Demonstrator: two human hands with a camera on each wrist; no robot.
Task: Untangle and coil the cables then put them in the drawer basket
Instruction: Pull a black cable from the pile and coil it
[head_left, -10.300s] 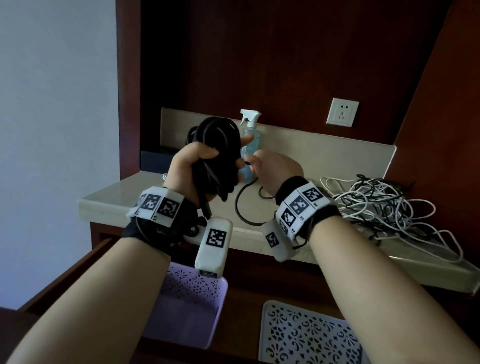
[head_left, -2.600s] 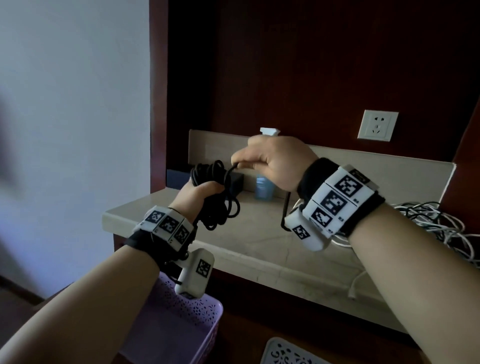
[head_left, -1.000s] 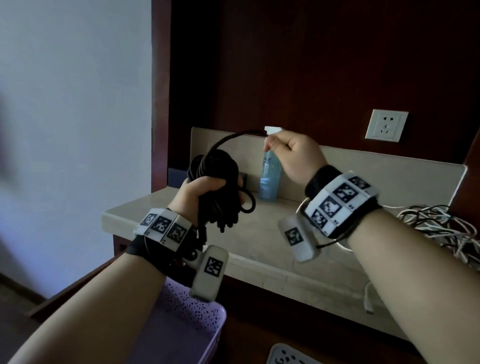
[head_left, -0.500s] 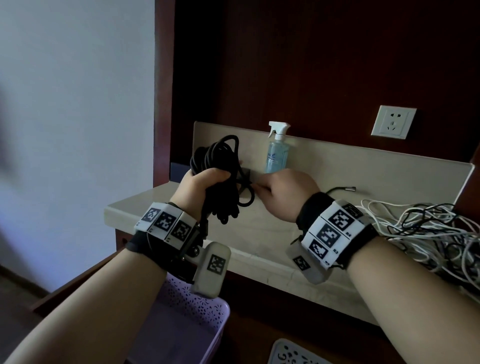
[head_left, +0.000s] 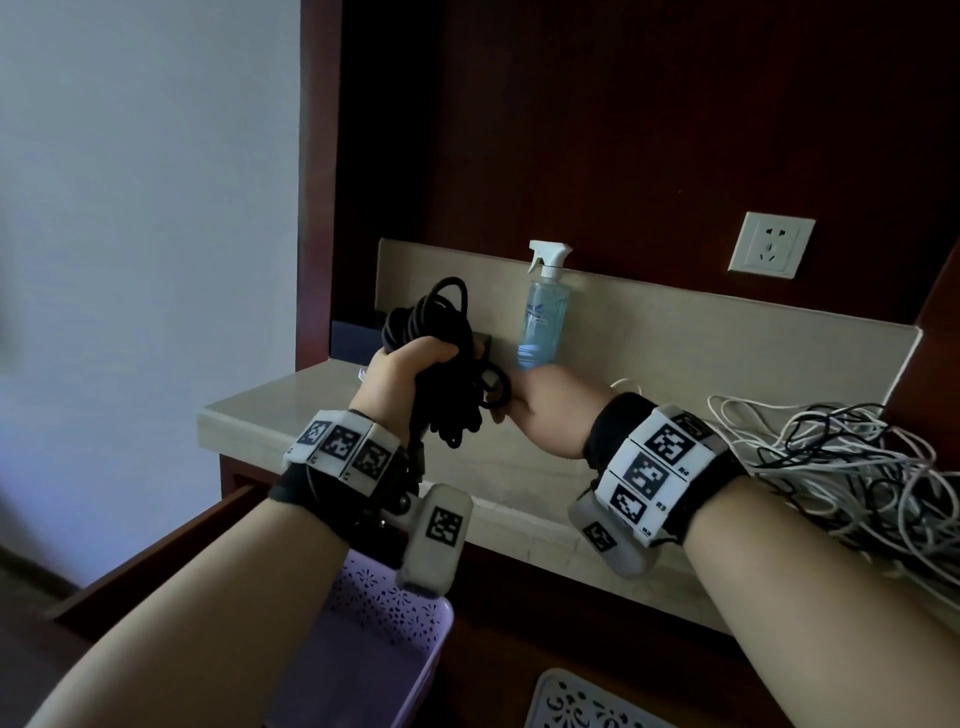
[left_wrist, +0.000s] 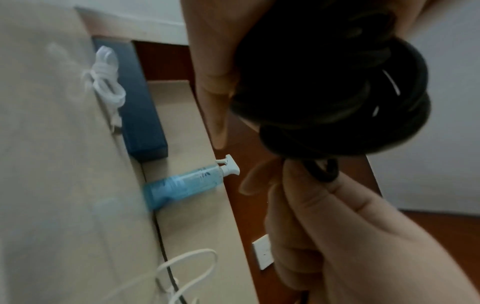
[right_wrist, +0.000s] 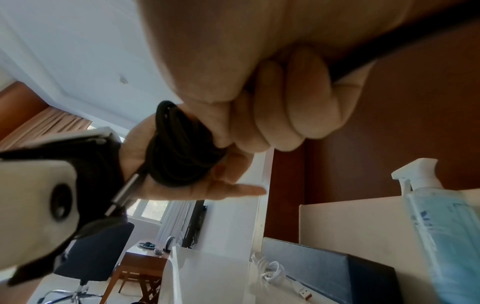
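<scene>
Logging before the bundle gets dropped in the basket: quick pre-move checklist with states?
1. Left hand grips the coiled black cable: ok.
2. Right hand pinches the cable's loose end at the bundle: ok.
3. Loose end tucked and secured: cannot tell, fingers cover it.
4. Metal plug hangs free below the left palm: not ok, could snag.
5. Purple perforated plastic basket sits in the open drawer below the left wrist: ok.
6. Tangle of white and black cables on the beige stone counter, apart from the bundle: ok.
</scene>
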